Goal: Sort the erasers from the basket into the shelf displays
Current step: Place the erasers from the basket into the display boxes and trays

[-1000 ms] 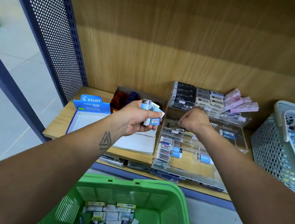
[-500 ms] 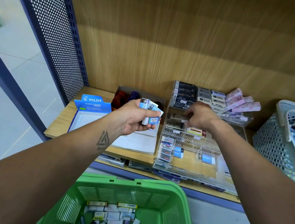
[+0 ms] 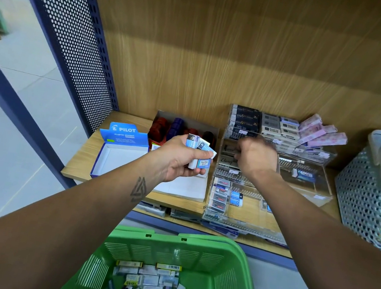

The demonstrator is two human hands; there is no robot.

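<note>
My left hand [image 3: 176,159] grips a small stack of blue-and-white erasers [image 3: 200,152] above the shelf, beside the clear tiered display [image 3: 303,188]. Over the display's middle tier on the left, my right hand [image 3: 256,158] is curled and motion-blurred. Its fingertips are hidden, so I cannot tell whether it holds an eraser. The display's front tier has a column of erasers [image 3: 220,194] at its left. The green basket [image 3: 193,243] sits below my arms with several loose erasers [image 3: 148,286] in its bottom.
An open blue Pilot box [image 3: 120,147] stands on the shelf's left end, with a box of red and purple items [image 3: 182,127] behind it. Black boxes [image 3: 244,118] and pink packs [image 3: 320,133] line the back. A grey basket [image 3: 364,198] is at the right.
My right hand reached a little further back over the display, then drew back slightly, staying curled. My left hand kept its stack of erasers almost still.
</note>
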